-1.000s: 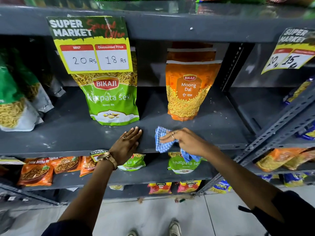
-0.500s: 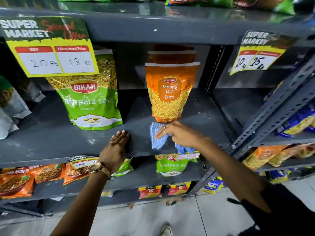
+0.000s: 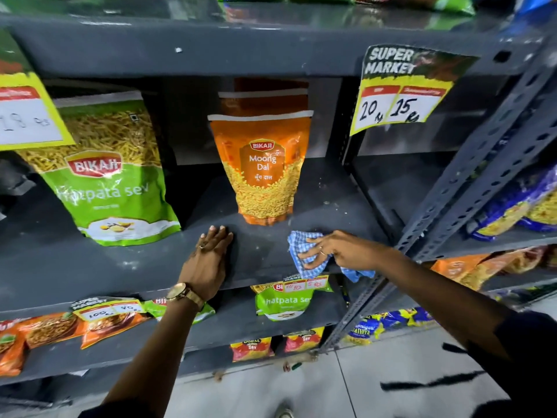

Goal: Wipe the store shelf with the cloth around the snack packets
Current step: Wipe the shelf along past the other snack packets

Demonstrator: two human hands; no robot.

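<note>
A grey metal shelf point(image 3: 265, 242) carries a green Chatpata Sev packet point(image 3: 108, 173) at the left and an orange Moong Dal packet point(image 3: 262, 170) in the middle, with more orange packets behind it. My right hand point(image 3: 340, 251) presses a blue checked cloth point(image 3: 301, 251) flat on the shelf's front edge, just right of and below the orange packet; part of the cloth hangs over the edge. My left hand point(image 3: 211, 257) lies flat on the shelf between the two packets, fingers together, holding nothing.
Yellow price cards hang from the shelf above, one at the left point(image 3: 27, 116) and one at the right point(image 3: 401, 89). A slotted upright post point(image 3: 470, 182) stands right of my right hand. Lower shelves point(image 3: 235, 324) hold several small snack packets. Blue packets point(image 3: 518, 203) fill the neighbouring rack.
My right hand has slid the cloth rightward along the shelf front, from left of the orange packet to its right. The view has shifted right. My left hand stays flat on the shelf.
</note>
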